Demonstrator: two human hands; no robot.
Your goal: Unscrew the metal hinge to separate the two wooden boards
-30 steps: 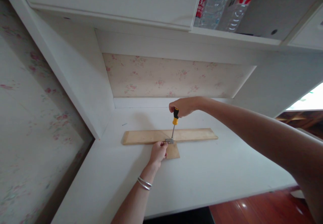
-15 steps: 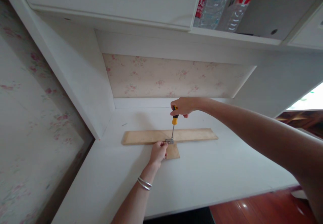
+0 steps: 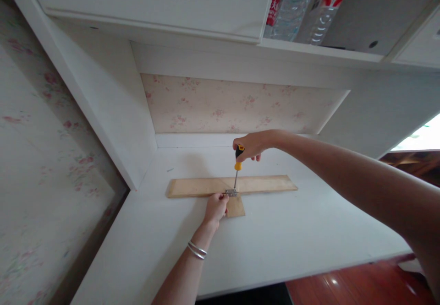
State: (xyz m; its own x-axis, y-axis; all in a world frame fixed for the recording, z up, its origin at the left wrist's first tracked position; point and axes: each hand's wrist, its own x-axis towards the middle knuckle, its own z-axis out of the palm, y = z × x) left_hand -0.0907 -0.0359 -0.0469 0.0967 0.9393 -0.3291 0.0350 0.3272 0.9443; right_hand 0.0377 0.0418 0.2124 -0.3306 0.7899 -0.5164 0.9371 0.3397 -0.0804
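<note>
My right hand [image 3: 253,145] is closed around the black and yellow handle of a screwdriver [image 3: 238,164]. The screwdriver stands nearly upright, its tip down at a small metal hinge [image 3: 231,192]. That hinge lies across the joint of a long wooden board [image 3: 264,184] and a short wooden piece [image 3: 236,207] in front of it. My left hand [image 3: 216,208], with bangles on the wrist, pinches at the hinge's left end and rests by the short piece. Its fingertips partly cover what they grip. Any screw under the tip is too small to make out.
The boards lie on a white desktop [image 3: 292,231] beneath a white cabinet [image 3: 154,16]. Plastic bottles [image 3: 325,14] stand on the open shelf above. A white side panel [image 3: 103,94] and flowered wall [image 3: 44,172] bound the left side. Reddish flooring [image 3: 330,284] shows at lower right.
My right hand's fingers have shifted on the screwdriver handle, exposing more of its top. The left hand, hinge and boards keep nearly the same places.
</note>
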